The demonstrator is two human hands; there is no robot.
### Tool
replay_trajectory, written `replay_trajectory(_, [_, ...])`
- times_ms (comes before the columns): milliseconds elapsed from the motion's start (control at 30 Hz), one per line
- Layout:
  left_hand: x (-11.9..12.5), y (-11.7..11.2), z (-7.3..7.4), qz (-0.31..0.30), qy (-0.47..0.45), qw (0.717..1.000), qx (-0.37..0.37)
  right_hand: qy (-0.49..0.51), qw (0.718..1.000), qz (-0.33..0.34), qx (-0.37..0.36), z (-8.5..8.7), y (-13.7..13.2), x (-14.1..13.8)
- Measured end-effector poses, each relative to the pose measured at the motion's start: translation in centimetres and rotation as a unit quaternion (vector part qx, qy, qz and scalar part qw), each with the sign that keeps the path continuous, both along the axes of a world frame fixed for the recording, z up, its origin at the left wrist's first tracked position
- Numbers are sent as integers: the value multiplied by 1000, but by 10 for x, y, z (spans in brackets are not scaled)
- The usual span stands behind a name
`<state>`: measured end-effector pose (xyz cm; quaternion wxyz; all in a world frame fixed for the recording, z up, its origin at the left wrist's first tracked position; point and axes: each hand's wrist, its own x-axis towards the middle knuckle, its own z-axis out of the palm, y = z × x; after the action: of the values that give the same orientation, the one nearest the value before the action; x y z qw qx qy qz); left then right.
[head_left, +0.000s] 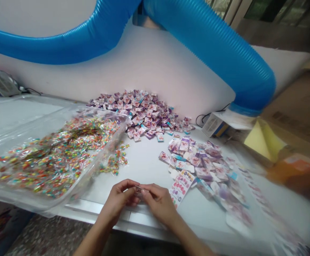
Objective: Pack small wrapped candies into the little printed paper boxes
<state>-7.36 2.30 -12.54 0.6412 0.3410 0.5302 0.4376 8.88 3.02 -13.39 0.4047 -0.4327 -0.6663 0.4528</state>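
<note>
My left hand and my right hand meet close to the table's front edge. Both are closed, with fingertips pinching a small thin item between them; its kind is too small and hidden to make out. Just right of my right hand lies a white sheet of pink and purple oval stickers. Beyond it, small purple-and-white printed boxes are scattered, several of them looking flat. To the left stands a clear plastic tray full of small clear packets with colourful pieces.
A heap of purple-and-white boxes rests against the back wall. Some loose packets lie beside the tray. Blue ducts hang overhead, one ending above a small white device. Cardboard and a yellow sheet are at right.
</note>
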Motion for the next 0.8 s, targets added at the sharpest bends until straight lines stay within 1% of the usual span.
replay_trajectory(67, [-1, 0, -2, 3, -2, 1000, -6, -23, 1000, 3, 17, 3, -1, 0])
replay_trajectory(200, [-5, -1, -3, -5, -8, 1000, -11, -49, 999, -9, 4, 6, 1, -1])
replay_trajectory(300, [-6, -3, -2, -9, -9, 1000, -14, -84, 996, 4, 14, 9, 2, -2])
replay_trajectory(400, [-8, -6, 0, -29, -6, 1000, 4, -135, 989, 20, 50, 14, 2, -2])
replay_trajectory(500, [-12, -7, -3, -62, 28, 996, 54, -197, 973, 54, 110, 16, 1, 0])
replay_trajectory(600, [-17, -6, -7, -79, 104, 985, 110, -245, 946, 89, 195, 4, -3, 2])
replay_trajectory(667, [-19, -5, -9, -84, 137, 976, 145, -266, 929, 81, 242, -9, -7, 4])
replay_trajectory(733, [-20, -5, -11, -85, 156, 969, 174, -294, 915, 69, 268, -21, -12, 6])
replay_trajectory(800, [-21, -6, -14, -79, 179, 960, 201, -329, 897, 71, 287, -26, -15, 7])
